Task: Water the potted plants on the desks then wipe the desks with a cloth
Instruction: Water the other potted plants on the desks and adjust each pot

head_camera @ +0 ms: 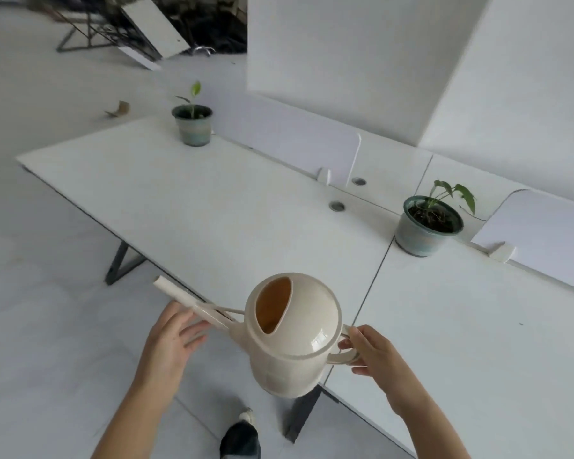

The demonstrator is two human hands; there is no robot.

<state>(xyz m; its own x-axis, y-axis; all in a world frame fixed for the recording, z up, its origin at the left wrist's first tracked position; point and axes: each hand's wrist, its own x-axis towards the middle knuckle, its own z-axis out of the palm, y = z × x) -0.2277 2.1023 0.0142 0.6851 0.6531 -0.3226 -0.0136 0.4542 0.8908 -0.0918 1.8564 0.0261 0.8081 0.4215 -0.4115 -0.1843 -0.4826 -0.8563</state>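
I hold a cream plastic watering can (292,339) in the air over the near edge of the white desks (186,200). My right hand (375,359) grips its loop handle. My left hand (173,339) is spread under the long spout, which points left, fingers touching it. A small potted seedling (192,122) stands at the far end of the left desk. A larger potted plant (428,223) with drooping leaves stands at the back of the right desk, by the seam. No cloth is visible.
Low white divider panels (315,147) run along the desks' back edge, with two round cable grommets (337,206) beside them. Dark metal desk legs (120,263) stand below. A white wall rises behind. My shoe (241,438) is on the pale floor.
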